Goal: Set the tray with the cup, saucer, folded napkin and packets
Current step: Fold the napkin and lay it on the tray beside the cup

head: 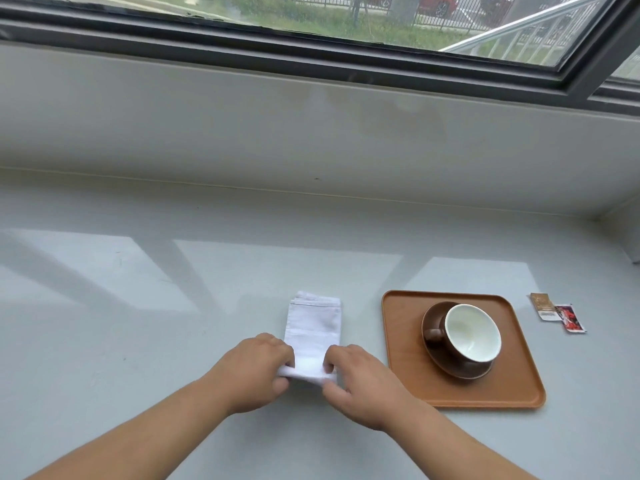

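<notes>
Hands work the napkin (313,327) on the bench (138,306): left hand (258,370) and right hand (356,382) fingers pinch its near edge to fold it, left of the tray (460,398) holding cup (472,332) and saucer (450,362). Packets (557,311) wait far right.

Soft daylight from window (346,15), pale glare on counter (138,271), edges bowed

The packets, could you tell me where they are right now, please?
In the head view, the packets lie on the counter at far right, just beyond the tray holding the cup, not yet on it.
</notes>
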`<state>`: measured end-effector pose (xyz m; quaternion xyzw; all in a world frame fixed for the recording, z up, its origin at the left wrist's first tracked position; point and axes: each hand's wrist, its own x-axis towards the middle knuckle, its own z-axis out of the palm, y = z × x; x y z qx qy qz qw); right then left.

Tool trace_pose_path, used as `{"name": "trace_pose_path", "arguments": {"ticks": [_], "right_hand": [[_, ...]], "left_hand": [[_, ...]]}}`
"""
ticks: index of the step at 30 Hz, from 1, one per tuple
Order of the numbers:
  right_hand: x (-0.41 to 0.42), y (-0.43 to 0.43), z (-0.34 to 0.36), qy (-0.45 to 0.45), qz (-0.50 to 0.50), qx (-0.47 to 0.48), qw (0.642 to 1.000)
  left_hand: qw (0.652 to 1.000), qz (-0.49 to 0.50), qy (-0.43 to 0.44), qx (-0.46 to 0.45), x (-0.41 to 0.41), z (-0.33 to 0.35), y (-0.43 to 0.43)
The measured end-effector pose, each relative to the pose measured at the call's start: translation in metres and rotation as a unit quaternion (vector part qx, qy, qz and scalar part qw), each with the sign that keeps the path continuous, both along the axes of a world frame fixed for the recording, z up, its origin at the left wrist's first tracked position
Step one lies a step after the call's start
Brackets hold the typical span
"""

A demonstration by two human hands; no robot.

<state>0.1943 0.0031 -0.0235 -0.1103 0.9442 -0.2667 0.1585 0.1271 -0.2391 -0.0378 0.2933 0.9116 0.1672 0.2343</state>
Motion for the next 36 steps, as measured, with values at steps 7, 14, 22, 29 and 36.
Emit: {"name": "trace_pose_path", "arguments": {"ticks": [7,14,22,29,36], "right_hand": [[-0.027,0.002,-0.004,-0.061,-0.136,-0.059,0.987],[-0.061,0.012,-0.015,-0.164,-0.302,-0.152,0.927],[-0.084,0.012,-0.028,-0.147,-0.312,-0.087,0.935],[-0.097,0.005,-0.029,-0.138,-0.326,0.025,0.935],[-0.101,-0.015,-0.026,-0.128,-0.277,0.031,0.952]], "left_hand": [[0.959,0.191,-0.15,0.146,-0.032,0.013,0.014],[0.943,0.199,-0.239,0.123,-0.067,0.003,0.019],[0.96,0.194,-0.194,0.048,-0.086,-0.013,0.034],[0.974,0.197,-0.096,-0.049,-0.091,-0.014,0.032],[0.986,0.109,-0.058,-0.114,-0.097,-0.005,0.037]]}}
